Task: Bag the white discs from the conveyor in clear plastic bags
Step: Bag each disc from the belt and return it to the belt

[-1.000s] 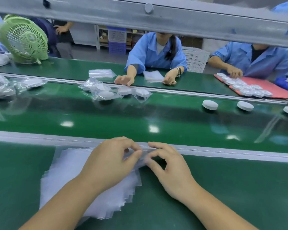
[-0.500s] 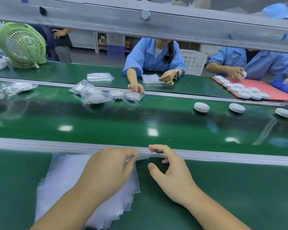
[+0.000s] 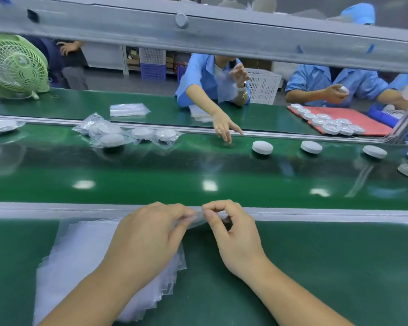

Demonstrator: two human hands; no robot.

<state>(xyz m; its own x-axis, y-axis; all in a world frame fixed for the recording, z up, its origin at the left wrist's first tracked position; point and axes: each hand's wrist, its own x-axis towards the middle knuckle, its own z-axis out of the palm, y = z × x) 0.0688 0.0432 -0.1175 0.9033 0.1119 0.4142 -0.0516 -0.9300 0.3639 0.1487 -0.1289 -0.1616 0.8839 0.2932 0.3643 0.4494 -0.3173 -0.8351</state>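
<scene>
At far edge of near green surface (image 3: 339, 267), left hand (image 3: 149, 236) & right hand (image 3: 237, 238) are pinching top clear plastic bag (image 3: 194, 223) w/ narrow fingers (image 3: 209, 216), off stack (image 3: 80, 255); round white plastic discs (image 3: 262, 147) are lying on conveyor (image 3: 151, 175) far-right, nearer right hand.

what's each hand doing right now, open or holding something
Left hand: fingers curled, pinching the corner of the top clear bag.
Right hand: thumb and forefinger pinching the same bag.

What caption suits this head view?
Left hand and right hand pinch a clear plastic bag; white round discs lie on the green conveyor.
</scene>
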